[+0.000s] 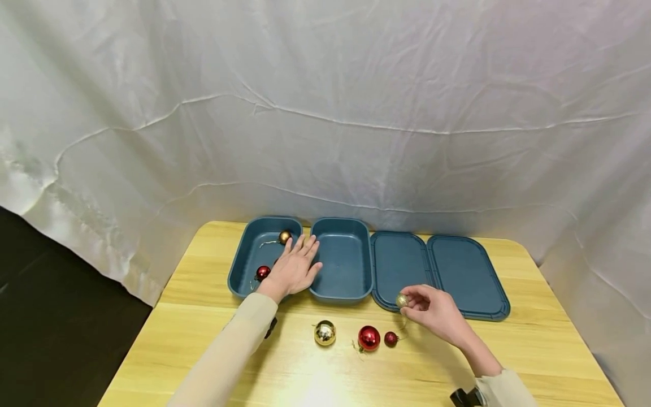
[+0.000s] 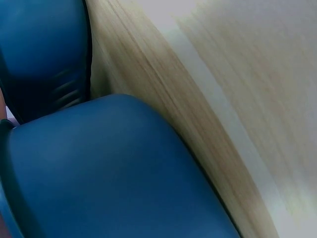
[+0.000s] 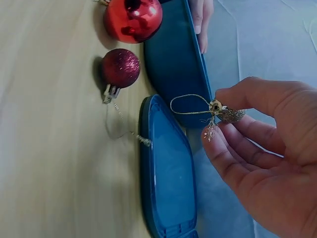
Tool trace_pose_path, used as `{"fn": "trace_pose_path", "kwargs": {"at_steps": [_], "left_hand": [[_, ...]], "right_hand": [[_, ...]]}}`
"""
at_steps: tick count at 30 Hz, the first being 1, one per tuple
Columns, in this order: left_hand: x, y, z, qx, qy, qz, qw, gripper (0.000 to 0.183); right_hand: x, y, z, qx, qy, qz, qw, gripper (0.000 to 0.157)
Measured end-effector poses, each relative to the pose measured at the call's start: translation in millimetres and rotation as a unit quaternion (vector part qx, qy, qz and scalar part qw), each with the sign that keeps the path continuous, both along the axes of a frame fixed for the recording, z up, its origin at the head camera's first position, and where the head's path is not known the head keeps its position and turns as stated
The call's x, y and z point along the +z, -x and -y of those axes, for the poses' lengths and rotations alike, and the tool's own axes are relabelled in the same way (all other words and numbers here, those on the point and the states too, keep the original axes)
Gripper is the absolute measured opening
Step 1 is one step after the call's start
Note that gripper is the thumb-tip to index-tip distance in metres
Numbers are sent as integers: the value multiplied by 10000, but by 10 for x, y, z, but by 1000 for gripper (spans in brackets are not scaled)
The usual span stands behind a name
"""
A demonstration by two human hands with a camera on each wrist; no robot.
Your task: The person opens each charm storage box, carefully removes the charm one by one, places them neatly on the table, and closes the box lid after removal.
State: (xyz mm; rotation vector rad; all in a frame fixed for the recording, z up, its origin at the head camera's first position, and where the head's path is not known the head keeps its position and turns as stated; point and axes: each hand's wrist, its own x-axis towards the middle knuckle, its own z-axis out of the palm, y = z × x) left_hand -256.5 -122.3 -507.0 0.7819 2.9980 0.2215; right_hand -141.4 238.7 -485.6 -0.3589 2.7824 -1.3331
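Note:
Between thumb and fingers my right hand [image 1: 434,311] pinches a small gold glitter bauble [image 1: 402,300], held above the front edge of a blue lid; its string loop hangs free in the right wrist view. My left hand [image 1: 292,270] is spread with straight fingers over the left blue box [image 1: 239,265], hiding part of it. Inside that box lie a bronze bauble [image 1: 285,237] and a red bauble [image 1: 263,273]. On the table in front are a shiny gold bauble [image 1: 325,333], a shiny red bauble [image 1: 368,338] and a small dark red glitter bauble [image 3: 121,68].
A second blue box [image 1: 341,260] stands right of the first. Two blue lids [image 1: 399,263] lie side by side further right on the wooden table [image 1: 539,339]. A pale curtain [image 1: 356,158] hangs behind the table and along its sides.

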Motion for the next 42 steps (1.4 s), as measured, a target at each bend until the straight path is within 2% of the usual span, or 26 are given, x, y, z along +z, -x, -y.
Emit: {"fn": "trace_pose_path", "kwargs": {"at_steps": [18,28,42], "left_hand": [[4,2,-13,13,-14,9,10000,67],[-16,11,-4,10,18,-42,10000,67],[-15,12,2,29,6,-49,10000,66]], "right_hand": [[-195,-203,-181,-290,10,206,9994,30],[-365,-319,-201,-523,98,716,9960,35],[-470,-381,-219,-643,-22,728,9953,33]]}}
